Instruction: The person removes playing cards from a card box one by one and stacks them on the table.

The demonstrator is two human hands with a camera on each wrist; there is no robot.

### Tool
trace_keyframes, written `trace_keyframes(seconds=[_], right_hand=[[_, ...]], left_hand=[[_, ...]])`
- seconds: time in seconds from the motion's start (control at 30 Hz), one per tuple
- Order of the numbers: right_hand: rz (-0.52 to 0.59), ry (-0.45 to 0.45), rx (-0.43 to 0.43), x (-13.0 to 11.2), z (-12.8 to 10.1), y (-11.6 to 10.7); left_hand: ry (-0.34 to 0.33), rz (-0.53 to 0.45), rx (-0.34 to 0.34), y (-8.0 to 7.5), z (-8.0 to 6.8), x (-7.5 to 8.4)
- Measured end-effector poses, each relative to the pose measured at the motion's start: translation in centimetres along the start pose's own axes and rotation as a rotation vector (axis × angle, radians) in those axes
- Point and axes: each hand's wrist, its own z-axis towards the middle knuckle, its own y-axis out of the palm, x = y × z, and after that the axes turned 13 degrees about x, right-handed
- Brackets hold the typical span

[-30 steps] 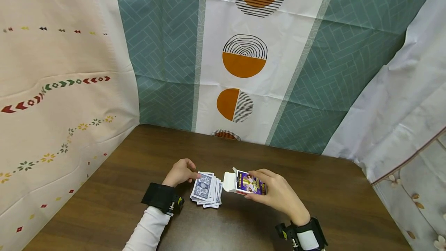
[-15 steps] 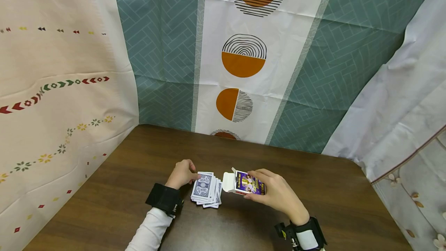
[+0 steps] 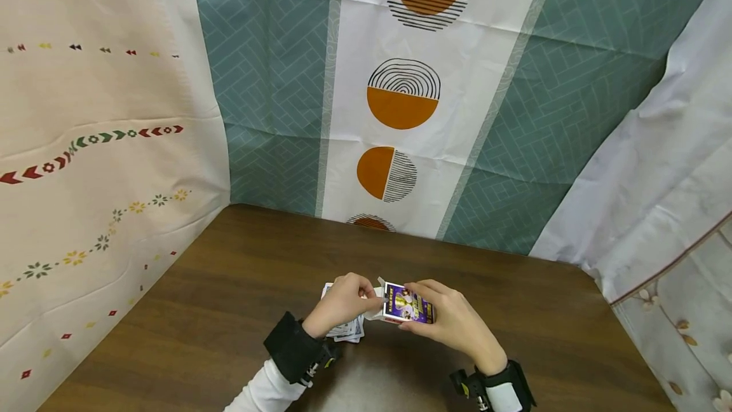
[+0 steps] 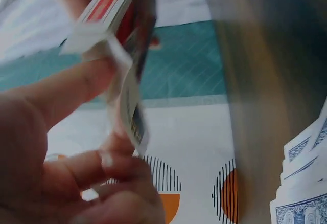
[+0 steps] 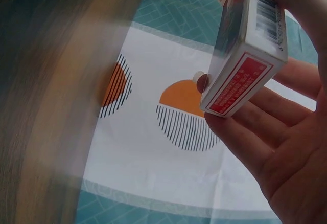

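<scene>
My right hand (image 3: 457, 320) holds a purple playing card box (image 3: 408, 304) by its edges, thumb on one side and fingers on the other. Its open end faces left, with the white lid flap (image 4: 130, 98) folded out. At that end is my left hand (image 3: 345, 302), its thumb and curled fingers pinching the flap. The right wrist view shows the box's (image 5: 242, 78) closed end, with a red panel and a barcode. Beneath and behind my left hand lies a loose pile of playing cards (image 3: 347, 330), blue-patterned backs up, partly hidden by that hand.
The brown wooden table (image 3: 246, 259) extends around both hands. Behind it hangs a green and white curtain (image 3: 274, 81) with orange circles. Patterned cream cloth (image 3: 114, 164) hangs at the left and white cloth (image 3: 640, 164) at the right.
My left hand has moved right, from the left edge of the card pile to the box's open end, and now covers part of the pile. The right hand and box have barely moved.
</scene>
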Motion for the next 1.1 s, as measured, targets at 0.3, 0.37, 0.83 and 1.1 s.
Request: trace_keyframes(seconds=[0.3,0.37,0.83,1.1], right_hand=[[0.020,0.008,-0.028,-0.5,0.0,0.0],[0.021,0.009,-0.028,-0.4,0.0,0.1],[0.002,0.041,-0.003,0.0,-0.3,0.1],[-0.011,0.029,0.002,0.1,-0.1,0.0]], left_hand=[[-0.057,-0.085,0.027,1.1,-0.2,-0.4],[-0.124,-0.183,-0.030,0.8,0.1,-0.8],[-0.137,-0.307,-0.222,-3.9,0.9,-2.5],[-0.164,-0.402,-0.241,-7.0,1.4,-4.3]])
